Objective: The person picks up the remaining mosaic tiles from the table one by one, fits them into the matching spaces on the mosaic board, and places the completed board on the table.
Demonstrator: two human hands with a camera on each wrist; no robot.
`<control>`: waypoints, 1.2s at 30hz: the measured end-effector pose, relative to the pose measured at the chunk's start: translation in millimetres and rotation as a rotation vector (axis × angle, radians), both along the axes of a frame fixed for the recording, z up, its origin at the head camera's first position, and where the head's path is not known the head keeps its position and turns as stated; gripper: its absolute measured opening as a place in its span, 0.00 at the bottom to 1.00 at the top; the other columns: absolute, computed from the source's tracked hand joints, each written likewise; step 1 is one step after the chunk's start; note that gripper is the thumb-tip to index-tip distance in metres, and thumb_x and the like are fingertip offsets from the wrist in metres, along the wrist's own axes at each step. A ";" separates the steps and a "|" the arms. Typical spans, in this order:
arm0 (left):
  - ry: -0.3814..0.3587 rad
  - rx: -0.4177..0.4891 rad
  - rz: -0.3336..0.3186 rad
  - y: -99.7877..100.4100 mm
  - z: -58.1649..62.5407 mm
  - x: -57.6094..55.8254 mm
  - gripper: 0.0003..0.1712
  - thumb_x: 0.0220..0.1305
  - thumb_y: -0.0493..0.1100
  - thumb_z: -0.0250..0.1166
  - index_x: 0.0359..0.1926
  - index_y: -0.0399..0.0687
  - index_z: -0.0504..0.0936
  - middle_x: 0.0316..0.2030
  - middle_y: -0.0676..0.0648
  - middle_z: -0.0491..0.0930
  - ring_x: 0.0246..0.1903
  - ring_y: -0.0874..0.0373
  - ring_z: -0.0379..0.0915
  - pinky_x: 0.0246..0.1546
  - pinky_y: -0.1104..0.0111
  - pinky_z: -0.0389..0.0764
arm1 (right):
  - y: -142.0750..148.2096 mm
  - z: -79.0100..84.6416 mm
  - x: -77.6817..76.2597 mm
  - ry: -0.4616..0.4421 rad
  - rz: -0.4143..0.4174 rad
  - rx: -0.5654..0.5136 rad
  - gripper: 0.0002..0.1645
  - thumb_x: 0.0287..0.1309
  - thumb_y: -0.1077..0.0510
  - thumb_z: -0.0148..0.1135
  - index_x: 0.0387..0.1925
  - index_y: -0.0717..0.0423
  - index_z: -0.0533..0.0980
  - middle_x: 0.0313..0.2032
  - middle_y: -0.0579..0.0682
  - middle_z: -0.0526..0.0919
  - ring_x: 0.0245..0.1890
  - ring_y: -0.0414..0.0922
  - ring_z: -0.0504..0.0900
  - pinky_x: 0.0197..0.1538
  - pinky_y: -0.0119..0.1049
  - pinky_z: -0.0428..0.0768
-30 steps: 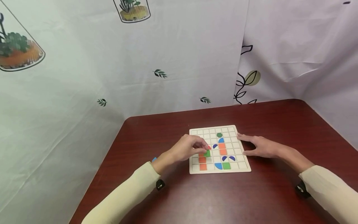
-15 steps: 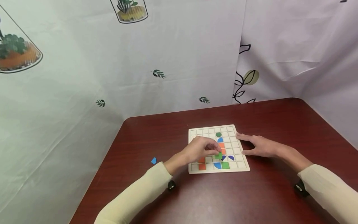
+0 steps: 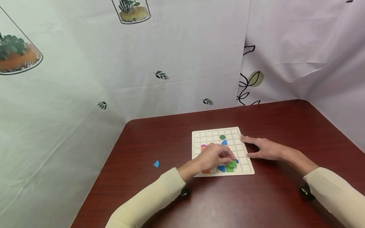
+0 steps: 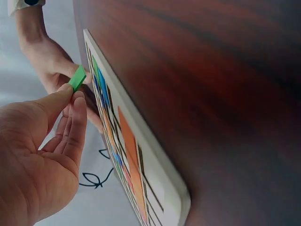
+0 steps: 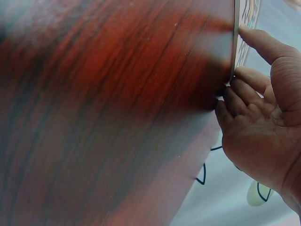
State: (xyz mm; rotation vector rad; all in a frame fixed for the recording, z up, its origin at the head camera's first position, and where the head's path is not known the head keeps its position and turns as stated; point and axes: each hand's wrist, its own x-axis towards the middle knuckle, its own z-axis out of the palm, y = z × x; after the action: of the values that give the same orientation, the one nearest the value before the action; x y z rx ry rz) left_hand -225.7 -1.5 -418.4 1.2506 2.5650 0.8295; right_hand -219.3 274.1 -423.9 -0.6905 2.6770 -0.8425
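Observation:
My left hand pinches a green square tile between thumb and fingertips, above the lower right part of a white grid board. Beneath the held tile, another green square lies in the bottom row beside a blue quarter-circle. My right hand rests at the board's right edge, fingers spread. In the right wrist view its thumb and fingertips touch the board's rim. Farther up the board are a green circle and another blue quarter-circle. My left hand covers several middle cells.
A loose blue quarter-circle lies on the dark red table, left of the board. Behind the table hangs a white cloth printed with leaves and plants.
My left hand has carried the green tile rightward and toward the board's near side. The loose blue quarter-circle has come fully into sight. My right hand stays at the board's edge.

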 end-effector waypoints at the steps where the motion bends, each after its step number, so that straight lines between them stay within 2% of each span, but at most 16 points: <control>1: -0.004 0.004 -0.004 1.4 -0.7 0.9 0.05 0.68 0.43 0.76 0.44 0.53 0.92 0.35 0.64 0.89 0.32 0.82 0.78 0.38 0.83 0.76 | 0.2 0.3 0.3 0.000 0.000 0.000 0.52 0.66 0.42 0.73 0.80 0.60 0.62 0.80 0.65 0.58 0.76 0.71 0.60 0.69 0.70 0.64; 5: -0.004 0.018 -0.017 6.3 -2.7 4.1 0.04 0.69 0.43 0.75 0.43 0.53 0.92 0.35 0.64 0.89 0.32 0.82 0.77 0.36 0.82 0.75 | 0.1 0.4 0.4 0.002 0.002 -0.002 0.51 0.67 0.42 0.73 0.80 0.60 0.62 0.80 0.65 0.58 0.76 0.71 0.60 0.69 0.70 0.64; 11: 0.042 -0.011 -0.025 11.6 -7.4 6.1 0.02 0.70 0.43 0.75 0.42 0.54 0.92 0.34 0.64 0.88 0.30 0.81 0.74 0.32 0.83 0.74 | -0.1 -0.1 0.5 0.014 0.004 -0.006 0.50 0.67 0.43 0.73 0.80 0.61 0.63 0.80 0.64 0.59 0.76 0.70 0.61 0.70 0.69 0.65; 17: 0.079 -0.037 -0.032 14.1 -9.4 7.3 0.02 0.69 0.43 0.75 0.41 0.54 0.92 0.33 0.64 0.88 0.29 0.82 0.73 0.34 0.84 0.73 | -0.5 0.5 0.7 0.019 0.001 -0.003 0.50 0.66 0.43 0.73 0.79 0.60 0.63 0.80 0.64 0.60 0.76 0.70 0.61 0.69 0.69 0.65; 36: 0.081 -0.058 -0.015 16.3 -9.3 12.4 0.02 0.69 0.40 0.75 0.41 0.52 0.92 0.32 0.63 0.88 0.27 0.80 0.72 0.31 0.84 0.73 | 0.2 -0.9 0.1 0.018 0.004 -0.002 0.51 0.65 0.43 0.74 0.79 0.62 0.63 0.79 0.65 0.59 0.76 0.71 0.61 0.69 0.69 0.66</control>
State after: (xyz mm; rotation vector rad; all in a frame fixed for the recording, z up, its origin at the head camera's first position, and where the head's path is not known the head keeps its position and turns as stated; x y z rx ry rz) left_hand -213.4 14.9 -427.7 1.3103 2.6182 0.7102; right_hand -219.3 274.3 -424.8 -0.7077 2.6903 -0.8424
